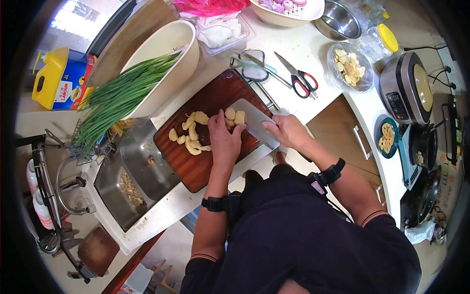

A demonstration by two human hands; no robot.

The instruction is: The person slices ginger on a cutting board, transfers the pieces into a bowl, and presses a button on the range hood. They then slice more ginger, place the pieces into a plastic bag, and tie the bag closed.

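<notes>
Both my forearms reaching over the desk (298, 54), left hand (223, 141) pressing ginger pieces (234, 116) on the wooden cutting board (205, 161), right hand (289, 131) gripping the cleaver (252, 120), scissors (298, 78) beyond.

Board's near half bare (196, 169) — scissors (299, 78) beyond.

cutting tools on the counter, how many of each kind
Cleaver, gripped by the right hand: 1
Red-handled scissors: 1
Peeler beside the scissors: 1
Total: 3
The left hand steadies pale ginger-like pieces on the wooden cutting board.
</notes>
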